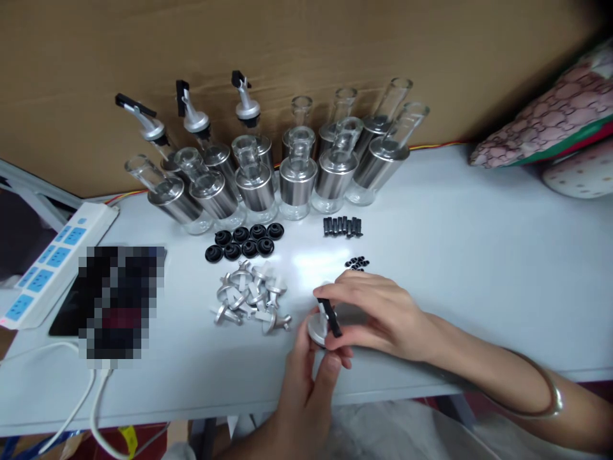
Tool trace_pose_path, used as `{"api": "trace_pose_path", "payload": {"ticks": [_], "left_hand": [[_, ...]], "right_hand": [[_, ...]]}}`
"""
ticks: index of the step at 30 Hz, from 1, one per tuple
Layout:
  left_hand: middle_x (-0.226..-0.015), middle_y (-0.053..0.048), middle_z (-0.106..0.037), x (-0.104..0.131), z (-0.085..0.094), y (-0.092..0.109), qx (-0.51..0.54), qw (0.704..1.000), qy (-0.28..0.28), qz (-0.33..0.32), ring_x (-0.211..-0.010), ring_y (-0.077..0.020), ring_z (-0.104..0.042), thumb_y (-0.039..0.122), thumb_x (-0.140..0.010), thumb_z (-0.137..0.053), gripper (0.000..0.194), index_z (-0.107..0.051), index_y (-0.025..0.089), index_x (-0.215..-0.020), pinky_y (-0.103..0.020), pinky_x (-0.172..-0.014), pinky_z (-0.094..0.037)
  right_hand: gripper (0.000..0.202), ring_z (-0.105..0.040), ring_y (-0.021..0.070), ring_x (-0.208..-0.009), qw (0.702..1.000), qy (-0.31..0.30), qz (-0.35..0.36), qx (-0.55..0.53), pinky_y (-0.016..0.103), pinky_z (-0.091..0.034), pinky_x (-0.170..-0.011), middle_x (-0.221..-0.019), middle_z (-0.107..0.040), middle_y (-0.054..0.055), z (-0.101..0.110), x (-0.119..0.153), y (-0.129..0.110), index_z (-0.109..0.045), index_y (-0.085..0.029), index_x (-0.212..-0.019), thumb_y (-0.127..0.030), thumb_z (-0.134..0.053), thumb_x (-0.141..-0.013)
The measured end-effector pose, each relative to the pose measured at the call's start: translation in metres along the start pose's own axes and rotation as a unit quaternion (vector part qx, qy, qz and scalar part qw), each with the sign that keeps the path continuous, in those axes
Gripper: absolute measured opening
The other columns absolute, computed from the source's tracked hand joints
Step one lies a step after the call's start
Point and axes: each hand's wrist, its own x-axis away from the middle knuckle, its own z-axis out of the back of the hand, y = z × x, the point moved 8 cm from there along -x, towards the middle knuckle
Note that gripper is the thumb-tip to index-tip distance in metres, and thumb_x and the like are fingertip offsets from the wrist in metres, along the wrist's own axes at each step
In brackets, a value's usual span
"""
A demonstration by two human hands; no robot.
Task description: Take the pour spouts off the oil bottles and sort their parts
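Note:
Near the table's front edge, my left hand [311, 380] is closed around the round silver base of a pourer spout [317, 329]. My right hand [378, 313] pinches the black lever [329, 317] on top of that spout between thumb and fingers. To the left lies a heap of silver spout parts [249, 294]. Behind the heap sit several round black stoppers [249, 248] in two rows. Small black tubes [342, 226] stand in a row behind my right hand, and tiny black pieces [357, 262] lie just beyond its fingers.
Glass bottles with metal bands [297, 185] stand along the back; three rear ones carry spouts. At left are a power strip [62, 262], a pixelated dark device [67, 313] and white cables [98, 399]. A patterned fabric item [550, 121] rests at the right rear.

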Motion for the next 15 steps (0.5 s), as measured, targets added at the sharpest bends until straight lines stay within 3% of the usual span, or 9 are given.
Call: {"api": "trace_pose_path", "payload": {"ticks": [3, 8, 15], "left_hand": [[-0.078, -0.003, -0.061, -0.001, -0.003, 0.009, -0.016, 1.0, -0.002, -0.009, -0.074, -0.0159, -0.059, 0.058, -0.093, -0.044, 0.04, -0.053, 0.019, -0.09, -0.028, -0.071, -0.05], [-0.076, -0.002, -0.056, 0.004, 0.001, 0.011, -0.026, 0.999, -0.002, -0.032, -0.069, -0.0148, -0.051, 0.059, -0.094, -0.038, 0.042, -0.052, 0.02, -0.086, -0.027, -0.065, -0.046], [-0.071, -0.002, -0.055, 0.005, -0.002, 0.008, -0.02, 0.997, -0.045, -0.055, -0.065, -0.0141, -0.048, 0.063, -0.092, -0.037, 0.049, -0.055, 0.018, -0.084, -0.027, -0.062, -0.041]], "right_hand": [[0.035, -0.059, 0.0133, -0.063, 1.0, 0.009, 0.029, 0.006, 0.025, -0.051, -0.062, -0.069, -0.066, 0.003, 0.001, -0.001, -0.006, -0.054, -0.013, -0.111, -0.042, -0.054, -0.093], [0.016, -0.061, 0.0134, -0.067, 0.996, 0.002, 0.084, 0.027, 0.027, -0.049, -0.063, -0.073, -0.069, 0.004, 0.003, -0.001, -0.018, -0.058, -0.015, -0.098, -0.03, -0.056, -0.094], [0.006, -0.061, 0.0116, -0.066, 0.997, -0.033, 0.063, 0.035, 0.028, -0.049, -0.063, -0.075, -0.071, 0.003, 0.0, 0.001, -0.019, -0.06, -0.016, -0.097, -0.019, -0.054, -0.096]]}}
